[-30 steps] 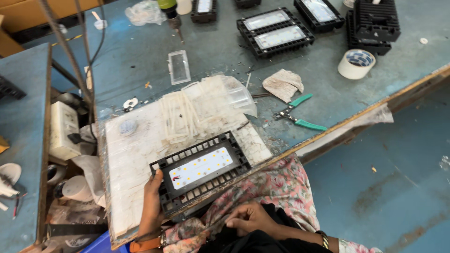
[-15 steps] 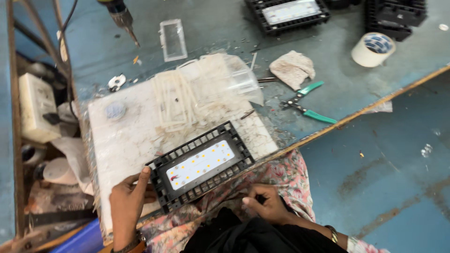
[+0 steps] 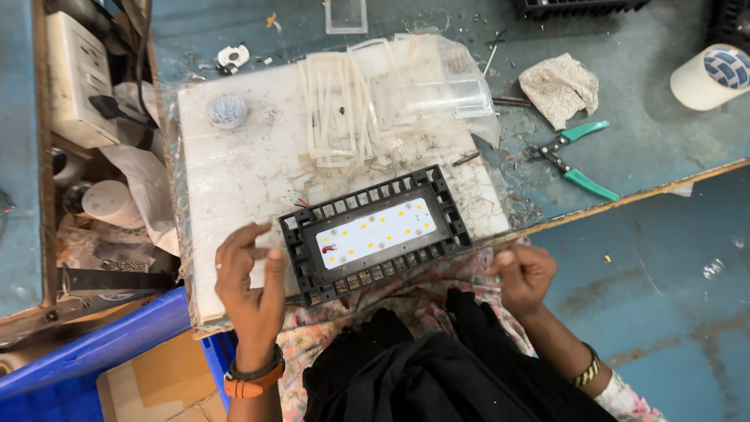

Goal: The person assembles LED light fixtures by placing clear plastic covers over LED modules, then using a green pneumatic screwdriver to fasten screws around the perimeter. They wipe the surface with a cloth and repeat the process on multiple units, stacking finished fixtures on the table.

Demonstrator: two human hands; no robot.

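A black finned lamp housing with a white board of yellow light dots lies on a scuffed white work board at the table's near edge. My left hand rests by the housing's left end, fingers apart, thumb close to its frame, holding nothing. My right hand is at the table edge just past the housing's right lower corner, fingers curled shut; anything pinched in them is hidden. Thin red wires stick out at the housing's upper left corner.
Clear plastic strips and clear covers lie at the board's far side, with a round grey cap. Green-handled pliers, a crumpled cloth and a tape roll lie to the right. A blue crate stands lower left.
My right hand rose from my lap to the table edge right of the housing. My left hand shifted up beside the housing's left end. The camera came closer.
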